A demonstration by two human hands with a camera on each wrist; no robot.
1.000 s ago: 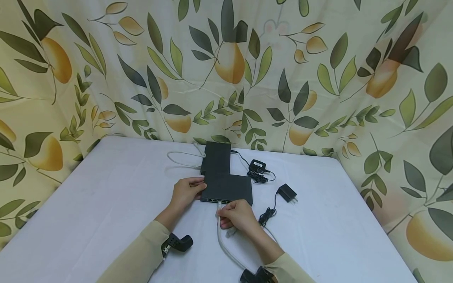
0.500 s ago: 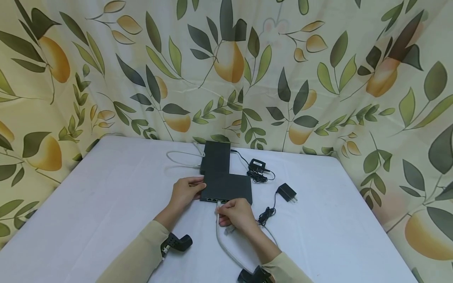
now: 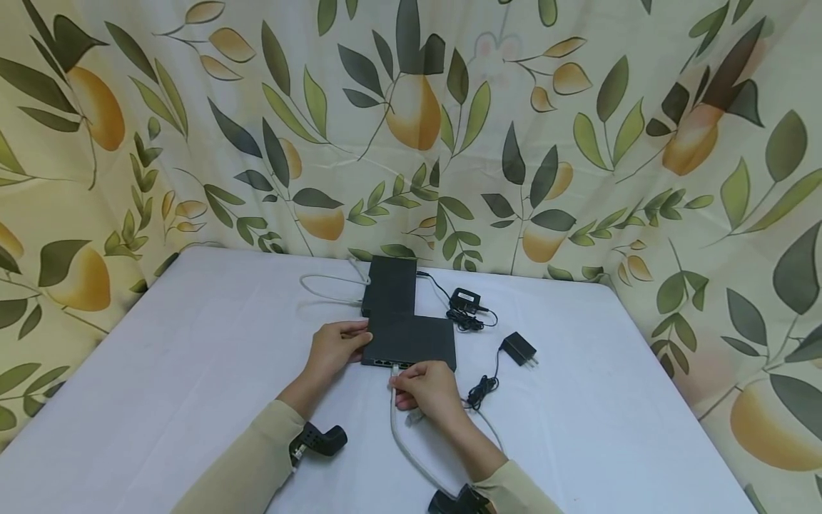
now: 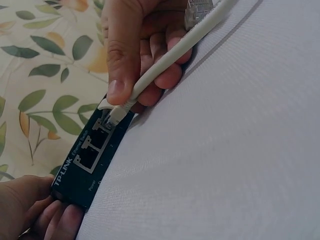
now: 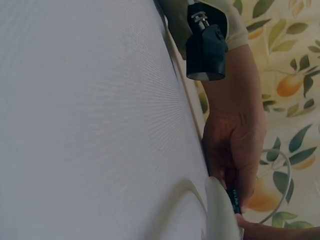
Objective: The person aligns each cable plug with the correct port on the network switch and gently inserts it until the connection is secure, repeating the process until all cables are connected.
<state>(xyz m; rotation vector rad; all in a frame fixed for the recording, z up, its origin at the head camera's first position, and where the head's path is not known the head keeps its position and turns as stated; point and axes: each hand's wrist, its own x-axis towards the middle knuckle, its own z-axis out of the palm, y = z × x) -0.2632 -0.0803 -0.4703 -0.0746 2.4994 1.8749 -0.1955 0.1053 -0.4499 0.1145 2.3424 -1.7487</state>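
Note:
A flat black TP-LINK Ethernet switch point(image 3: 414, 337) lies on the white table, its port side toward me. My left hand point(image 3: 335, 348) grips its left edge, with the thumb near the top and fingers at the side. At the front ports, my right hand point(image 3: 432, 389) pinches a white network cable point(image 3: 399, 435) just behind its plug. Up close in the left wrist view, the clear plug point(image 4: 116, 116) is at one of the ports; how deep it sits I cannot tell. A second clear plug point(image 4: 198, 14) shows beside the right hand's fingers.
Behind it lies another black box point(image 3: 392, 284), with a white cable point(image 3: 321, 295) looping from its left side. To the right are a black power adapter point(image 3: 465, 300) with a bundled cord and a second adapter point(image 3: 518, 348) with bare prongs. A patterned curtain point(image 3: 411, 143) hangs behind the table.

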